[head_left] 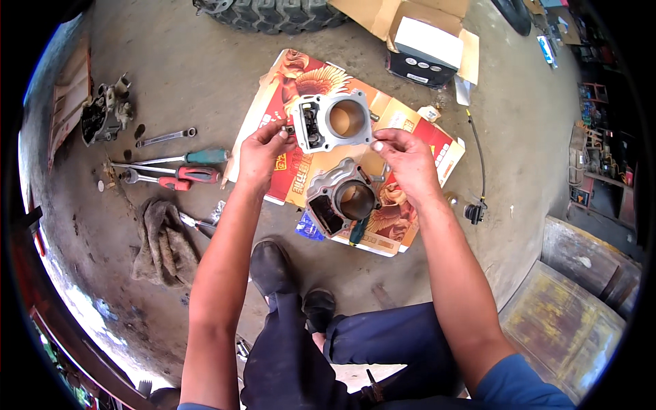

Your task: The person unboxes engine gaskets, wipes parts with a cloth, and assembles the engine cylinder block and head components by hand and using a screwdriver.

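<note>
A clean silver engine cylinder [357, 97] with a round bore and a side chamber is between my two hands, above a flattened printed cardboard sheet [263, 121]. My left hand [263, 156] is closed at its left edge, fingertips by a small metal stub. At the lower right corner, my right hand [412, 162] pinches the cylinder between thumb and fingers. Nearer to me, a second, darker cylinder [326, 183] rests on the cardboard, its bore facing up. A dark green handle [359, 231] sticks out from beside it, next to a blue packet [309, 227].
Left on the concrete floor are a wrench [166, 137], a green-handled screwdriver [207, 156], red-handled tools [199, 175], a rag [164, 246] and an engine part [106, 113]. An open box [427, 41] and tyre [273, 15] stand beyond; a black cable [483, 160] lies right.
</note>
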Available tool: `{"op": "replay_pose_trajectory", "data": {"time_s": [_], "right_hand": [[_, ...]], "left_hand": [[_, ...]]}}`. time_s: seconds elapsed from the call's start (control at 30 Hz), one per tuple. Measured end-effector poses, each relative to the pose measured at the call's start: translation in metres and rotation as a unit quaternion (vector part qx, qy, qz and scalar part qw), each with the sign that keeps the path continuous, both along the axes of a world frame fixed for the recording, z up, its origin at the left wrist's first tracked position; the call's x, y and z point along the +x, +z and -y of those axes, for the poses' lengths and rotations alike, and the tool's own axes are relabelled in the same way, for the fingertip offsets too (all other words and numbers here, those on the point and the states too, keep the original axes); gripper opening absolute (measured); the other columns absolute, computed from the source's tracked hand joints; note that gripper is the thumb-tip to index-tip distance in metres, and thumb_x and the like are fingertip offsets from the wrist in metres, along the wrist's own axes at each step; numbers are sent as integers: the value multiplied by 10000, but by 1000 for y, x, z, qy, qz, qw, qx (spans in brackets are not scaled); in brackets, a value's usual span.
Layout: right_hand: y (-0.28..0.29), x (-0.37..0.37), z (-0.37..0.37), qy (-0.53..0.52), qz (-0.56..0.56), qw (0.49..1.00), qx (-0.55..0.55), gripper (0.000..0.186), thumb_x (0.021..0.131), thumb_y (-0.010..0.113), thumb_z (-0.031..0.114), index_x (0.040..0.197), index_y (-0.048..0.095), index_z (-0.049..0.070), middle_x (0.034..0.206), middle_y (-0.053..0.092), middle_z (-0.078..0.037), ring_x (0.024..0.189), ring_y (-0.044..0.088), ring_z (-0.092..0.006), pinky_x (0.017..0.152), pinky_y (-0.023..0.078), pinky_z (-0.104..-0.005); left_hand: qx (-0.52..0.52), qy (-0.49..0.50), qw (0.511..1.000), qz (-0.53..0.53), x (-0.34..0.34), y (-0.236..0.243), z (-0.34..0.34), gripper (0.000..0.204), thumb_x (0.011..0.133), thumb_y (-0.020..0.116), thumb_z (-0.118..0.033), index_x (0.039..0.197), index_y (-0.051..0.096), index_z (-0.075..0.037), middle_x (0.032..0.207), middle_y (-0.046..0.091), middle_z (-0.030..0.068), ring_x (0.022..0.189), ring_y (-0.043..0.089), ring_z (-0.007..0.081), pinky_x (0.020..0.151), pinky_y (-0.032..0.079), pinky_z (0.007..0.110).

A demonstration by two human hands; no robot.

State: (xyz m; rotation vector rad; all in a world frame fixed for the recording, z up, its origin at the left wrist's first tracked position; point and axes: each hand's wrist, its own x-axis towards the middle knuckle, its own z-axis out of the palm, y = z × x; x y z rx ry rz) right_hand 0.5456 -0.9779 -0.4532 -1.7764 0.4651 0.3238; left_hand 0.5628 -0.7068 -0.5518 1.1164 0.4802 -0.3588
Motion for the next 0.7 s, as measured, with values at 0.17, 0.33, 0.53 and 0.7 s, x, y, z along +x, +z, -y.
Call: {"op": "replay_pose_trajectory", "data": {"time_s": [0.17, 0.33, 0.53, 0.7], "right_hand": [[-55, 8, 51, -138, -32, 988, -65, 143, 968, 700, -16, 1110, 694, -30, 919, 703, -50, 736, 646, -103, 669, 546, -252], [-61, 16, 38, -36, -24, 978, -204, 156, 961, 710, 24, 1114, 731, 3, 933, 749, -91, 805, 704, -162, 755, 569, -299], [-101, 12, 47, -11, 48, 957, -286, 184, 961, 701, 77, 1130, 771, 58, 1062, 786, -136, 968, 762, -281, 904, 574, -362], [-96, 12, 62, -28, 103, 938, -331, 206, 960, 681, 38, 1150, 758, 59, 1085, 745, -136, 936, 751, -279, 863, 580, -370]], "left_hand": [[-12, -9, 1000, 10, 0, -3, -4, 363, 1035, 651, -59, 1359, 609, 98, 1190, 725, 148, 1038, 730, 204, 916, 606, 307], [0, -20, 1000, 6, 1, -2, -6, 364, 1041, 641, -59, 1368, 601, 96, 1195, 722, 149, 1041, 731, 205, 925, 604, 308], [1, -21, 1000, 5, 2, -1, -5, 367, 1046, 632, -62, 1375, 596, 98, 1201, 719, 148, 1054, 727, 203, 928, 602, 308], [4, -8, 1000, 2, 3, 0, -3, 308, 1035, 619, -8, 1328, 629, 88, 1159, 726, 136, 989, 740, 199, 879, 621, 307]]}}
